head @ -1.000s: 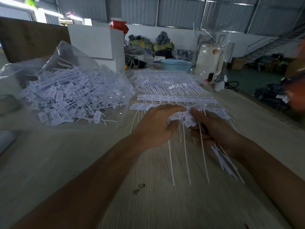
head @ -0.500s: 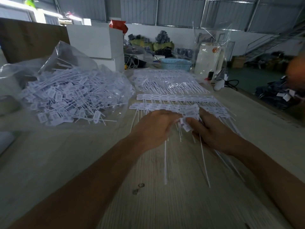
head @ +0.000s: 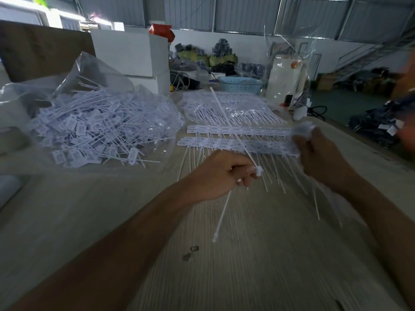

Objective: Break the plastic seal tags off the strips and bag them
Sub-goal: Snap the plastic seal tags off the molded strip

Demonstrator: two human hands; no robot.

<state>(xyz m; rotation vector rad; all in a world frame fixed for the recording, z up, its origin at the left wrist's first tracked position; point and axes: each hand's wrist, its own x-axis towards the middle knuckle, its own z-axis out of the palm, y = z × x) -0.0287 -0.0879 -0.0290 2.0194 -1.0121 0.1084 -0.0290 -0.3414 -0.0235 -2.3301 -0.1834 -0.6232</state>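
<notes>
Separated since the earlier frame, the hands now stand apart: the left hand [head: 221, 173] pinches a detached seal tag [head: 258, 170] whose thin tail slants up and away, a second tail hanging below its curled fingers, while the right hand [head: 318, 158] is raised, gripping a blurred bunch of tags [head: 302, 131]. Uncut strips [head: 235, 138] lie in rows on the bench [head: 258, 254] between and beyond the hands. Left of them lies an open clear bag [head: 94, 122] heaped with loose tags.
</notes>
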